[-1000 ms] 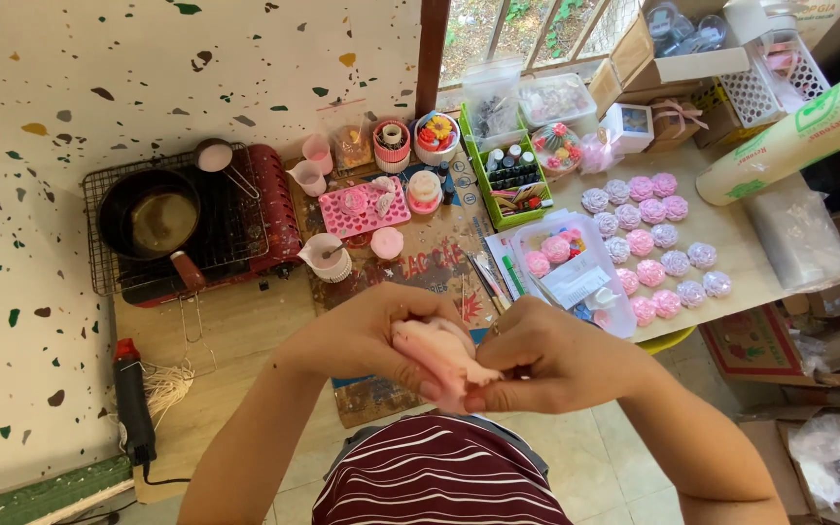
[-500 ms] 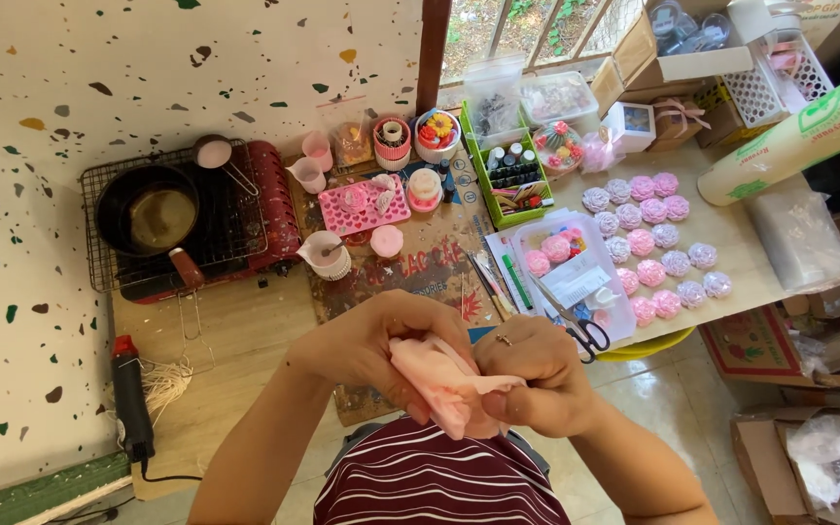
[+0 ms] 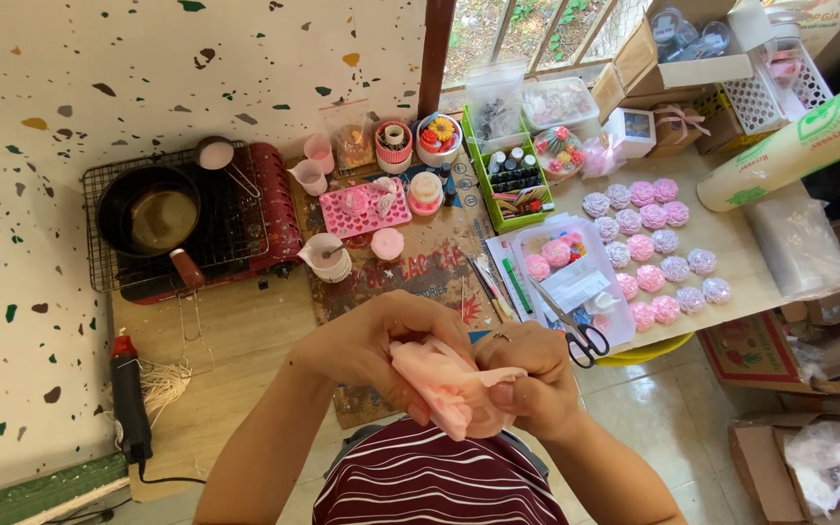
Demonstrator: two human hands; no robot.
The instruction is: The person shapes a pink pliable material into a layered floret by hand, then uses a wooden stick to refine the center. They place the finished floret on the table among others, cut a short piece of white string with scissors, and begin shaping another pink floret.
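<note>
Both my hands are close to my chest, gripping a soft pink mould-like piece that is bent and folded between them. My left hand wraps its left side, thumb on top. The fingers of my right hand pinch its right edge and pull it back. What is inside the pink piece is hidden.
On the low wooden table stand a red stove with a black pan, a pink tray, measuring cups, scissors, a clear box of pink flower shapes, rows of pink and lilac flower shapes, a film roll and a heat gun.
My hands have kept working the pink piece near my chest; it is folded and peeled back further, and my right hand has shifted its grip on the edge.
</note>
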